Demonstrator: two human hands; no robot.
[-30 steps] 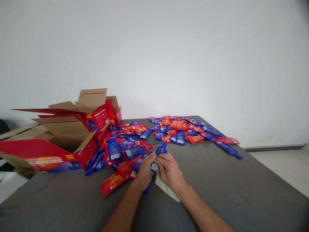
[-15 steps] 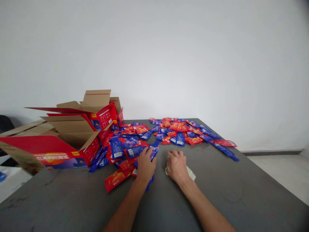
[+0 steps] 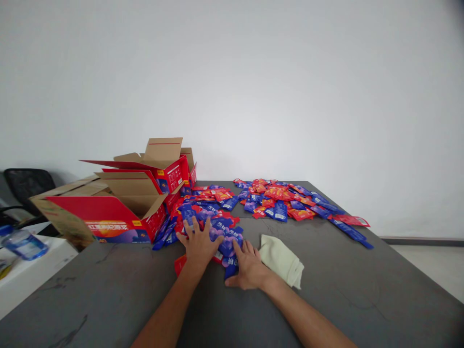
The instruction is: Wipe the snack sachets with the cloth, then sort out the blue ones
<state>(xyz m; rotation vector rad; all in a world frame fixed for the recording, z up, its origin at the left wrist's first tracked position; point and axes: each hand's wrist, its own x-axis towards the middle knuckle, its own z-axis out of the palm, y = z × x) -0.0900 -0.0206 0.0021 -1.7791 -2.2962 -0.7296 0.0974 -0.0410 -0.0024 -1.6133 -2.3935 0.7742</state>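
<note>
Left hand and right hand flat, fingers spread, on blue packets, gripping nothing. Packets prob. light, slick, floppy; pinch at edges.

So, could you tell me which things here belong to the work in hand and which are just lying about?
In hand:
left hand
right hand
near pile of sachets

Lying about:
pale cloth
far pile of sachets
open red cartons
water bottle
</note>
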